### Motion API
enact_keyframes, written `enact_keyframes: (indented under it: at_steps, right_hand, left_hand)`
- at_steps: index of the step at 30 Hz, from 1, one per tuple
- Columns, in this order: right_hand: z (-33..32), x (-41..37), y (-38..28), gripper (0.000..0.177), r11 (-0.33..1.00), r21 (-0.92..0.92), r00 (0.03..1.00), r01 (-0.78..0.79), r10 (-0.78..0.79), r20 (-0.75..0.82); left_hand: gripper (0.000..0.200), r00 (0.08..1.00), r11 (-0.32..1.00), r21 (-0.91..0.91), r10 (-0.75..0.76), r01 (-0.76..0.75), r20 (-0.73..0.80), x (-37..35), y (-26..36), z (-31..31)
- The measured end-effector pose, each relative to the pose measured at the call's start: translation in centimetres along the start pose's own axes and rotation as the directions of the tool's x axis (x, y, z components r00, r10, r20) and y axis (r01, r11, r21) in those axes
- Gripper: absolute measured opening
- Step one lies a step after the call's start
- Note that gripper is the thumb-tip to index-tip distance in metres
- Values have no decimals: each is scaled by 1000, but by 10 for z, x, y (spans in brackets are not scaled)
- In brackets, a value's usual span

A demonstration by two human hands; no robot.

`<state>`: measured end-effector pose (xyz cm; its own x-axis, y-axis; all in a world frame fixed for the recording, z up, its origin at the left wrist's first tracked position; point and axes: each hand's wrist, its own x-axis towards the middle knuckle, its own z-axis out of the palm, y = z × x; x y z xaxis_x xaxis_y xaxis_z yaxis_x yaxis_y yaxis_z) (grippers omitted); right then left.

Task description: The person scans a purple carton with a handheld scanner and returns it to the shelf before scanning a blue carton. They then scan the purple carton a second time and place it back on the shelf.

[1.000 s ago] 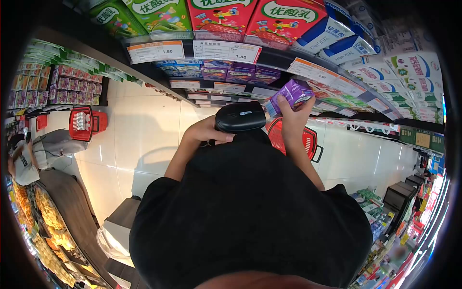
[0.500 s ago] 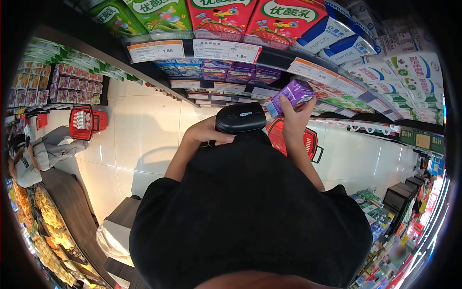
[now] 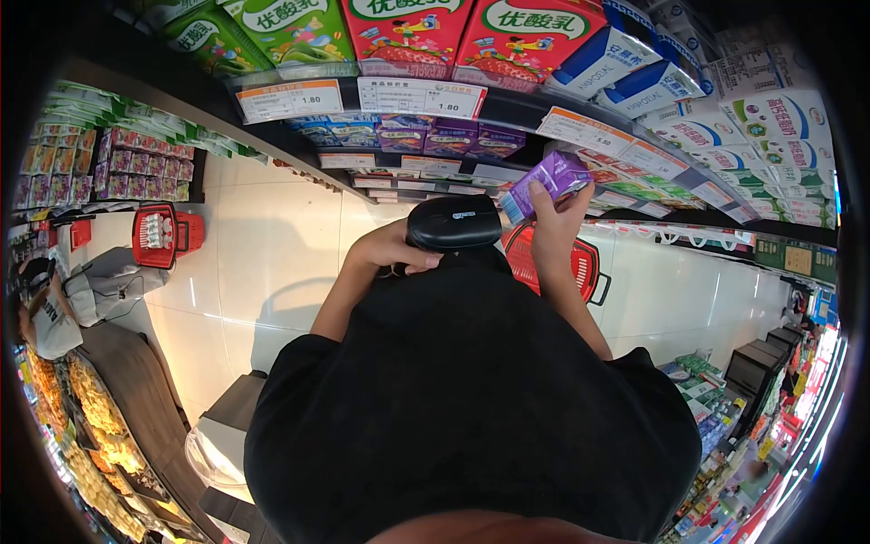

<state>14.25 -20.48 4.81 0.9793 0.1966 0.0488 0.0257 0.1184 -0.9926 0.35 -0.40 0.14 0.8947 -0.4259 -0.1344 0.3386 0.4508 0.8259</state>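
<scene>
Your left hand is closed round a black scanner; the thumb shows along its near side, but the other fingers are largely hidden and you cannot read their placing. The scanner lies across the front of your black shirt, its rounded top facing up. Your right hand pinches a purple carton, the thumb pressed on its near face and the fingers round its right side. The carton is tilted, its lower left end just beside the scanner's right end; you cannot tell from this view whether the two touch.

Beyond both hands you face a stocked shelf. Its top tier carries green cartons at left, red cartons at centre, and blue-and-white cartons to their right, with white cartons farther right. Price labels run along the edge. On the tier below, purple packs stand just right of blue packs.

Below your right forearm, a red basket is partly covered by the arm and shirt. Well apart at far left, another person is beside a second red basket holding white goods.
</scene>
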Motion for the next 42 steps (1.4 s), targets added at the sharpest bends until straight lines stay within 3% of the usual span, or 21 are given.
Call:
enact_keyframes:
  at_steps: [2, 6, 8, 11, 15, 17, 21, 24, 26, 30, 36, 39, 41, 42]
  right_hand:
    - [-1, 0, 3, 57, 1000, 29, 1000, 1, -1, 8]
    - [-7, -1, 15, 57, 992, 122, 1000, 15, -17, 15]
    - [-6, 0, 17, 59, 982, 162, 995, 93, -96, 13]
    - [-5, -2, 14, 66, 996, 19, 995, 85, -86, 50]
    - [7, -1, 4, 74, 996, 83, 996, 25, -32, 80]
    - [15, 2, 3, 81, 975, 169, 980, 144, -164, 109]
    - [24, 11, -3, 83, 983, 119, 984, 144, -155, 92]
    - [31, 16, -9, 81, 977, 122, 980, 175, -185, 75]
    - [40, 18, -23, 81, 997, 44, 998, 63, -64, 24]
    - [49, 23, -33, 80, 995, -63, 993, 83, -77, 84]
    - [61, 35, -8, 73, 946, 48, 926, 320, -323, 197]
    - [73, 40, -12, 64, 956, 86, 927, 279, -292, 237]
    - [78, 44, -16, 50, 991, -26, 908, 135, -113, 405]
    - [83, 45, -14, 50, 990, -26, 907, 135, -113, 404]
  left_hand:
    - [41, 998, 997, -71, 40, -43, -42, 0, 5, 6]
    - [40, 999, 998, -37, 44, -45, -29, -1, 5, 5]
    - [38, 998, 998, -29, 61, -62, -13, -1, 2, 3]
    - [37, 997, 996, -55, 72, -72, -5, -1, 2, 3]
    - [37, 997, 995, -48, 83, -82, 8, 0, 6, 5]
    - [38, 997, 996, -46, 74, -74, 4, 0, 7, 4]
    - [39, 996, 995, -68, 81, -79, 35, -1, 0, 0]
    - [40, 997, 995, -77, 64, -61, 32, -3, -3, -3]
    - [40, 998, 995, -89, 51, -48, 24, -4, -2, -3]
    - [40, 999, 995, -94, 36, -34, 15, -6, 0, -3]
    - [38, 999, 991, -130, 40, -42, -15, -8, 1, -3]
    - [25, 999, 982, -188, 31, -28, 13, -7, -3, -8]
    - [24, 999, 977, -210, 44, -38, 24, -7, -3, -9]
    - [24, 999, 977, -209, 44, -38, 24, -7, -3, -8]
